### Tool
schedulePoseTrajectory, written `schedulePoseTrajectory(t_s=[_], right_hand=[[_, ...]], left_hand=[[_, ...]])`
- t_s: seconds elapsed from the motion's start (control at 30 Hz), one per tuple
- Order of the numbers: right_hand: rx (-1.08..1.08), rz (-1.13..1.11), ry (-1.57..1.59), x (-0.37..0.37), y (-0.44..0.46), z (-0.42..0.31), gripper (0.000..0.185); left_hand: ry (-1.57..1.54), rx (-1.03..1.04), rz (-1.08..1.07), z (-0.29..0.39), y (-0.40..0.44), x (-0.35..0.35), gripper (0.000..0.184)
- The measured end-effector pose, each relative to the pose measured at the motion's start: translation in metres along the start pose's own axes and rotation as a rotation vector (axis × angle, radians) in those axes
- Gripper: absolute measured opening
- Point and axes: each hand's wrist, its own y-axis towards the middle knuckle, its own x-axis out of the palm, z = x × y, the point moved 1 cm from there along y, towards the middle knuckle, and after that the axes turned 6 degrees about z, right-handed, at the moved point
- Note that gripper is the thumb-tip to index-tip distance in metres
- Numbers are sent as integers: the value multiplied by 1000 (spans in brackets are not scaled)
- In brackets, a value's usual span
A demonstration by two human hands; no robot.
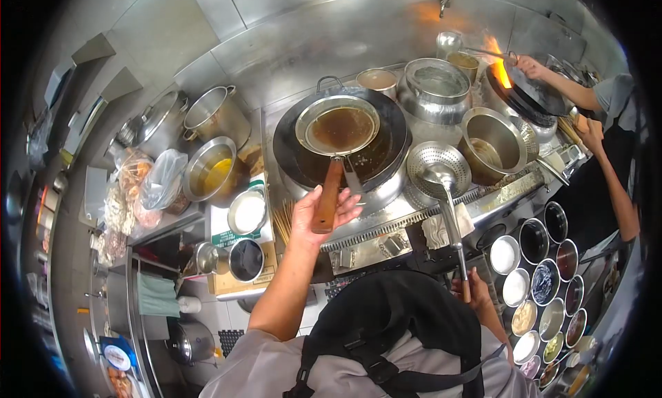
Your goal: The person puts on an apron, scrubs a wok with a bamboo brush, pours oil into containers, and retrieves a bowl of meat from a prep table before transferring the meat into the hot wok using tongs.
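Note:
My left hand (314, 215) has the wooden handle of a round metal pan (332, 195) lying across its palm, with thumb and fingers loosely around it. The pan holds brown liquid and sits over a large black wok (286, 146); whether it touches the wok, I cannot tell. Low on the right, my right hand (481, 298) grips the wooden end of a long ladle (452, 222), partly hiding its fingers. The ladle's bowl lies over a perforated round skimmer (422, 162), just right of the wok.
A co-worker's hand (531, 67) is near a flaming wok (545, 95) at right. Pots (486, 170) stand between the woks. Seasoning containers (545, 281) crowd the lower right. A pot of yellow liquid (196, 181) and plastic bags (164, 179) are at left.

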Motion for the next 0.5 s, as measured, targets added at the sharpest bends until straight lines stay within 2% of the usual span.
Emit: schedulePoseTrajectory(t_s=[0.07,0.2,0.23,0.33,0.43,0.5], right_hand=[[0,43,9,1,2,8,53],[-10,57,79,-9,-5,37,59],[-40,88,78,-15,-5,45,62],[-117,119,53,-66,13,76,70],[-97,175,-25,-106,19,98,69],[-214,284,26,-106,6,102,68]], left_hand=[[-243,5,159,-5,9,8,54],[-206,71,118,-26,16,29,49],[-162,107,236,-35,15,37,40],[-227,26,317,-65,24,31,35],[-321,-9,169,-83,36,44,42],[-418,-19,61,-94,53,48,55]])
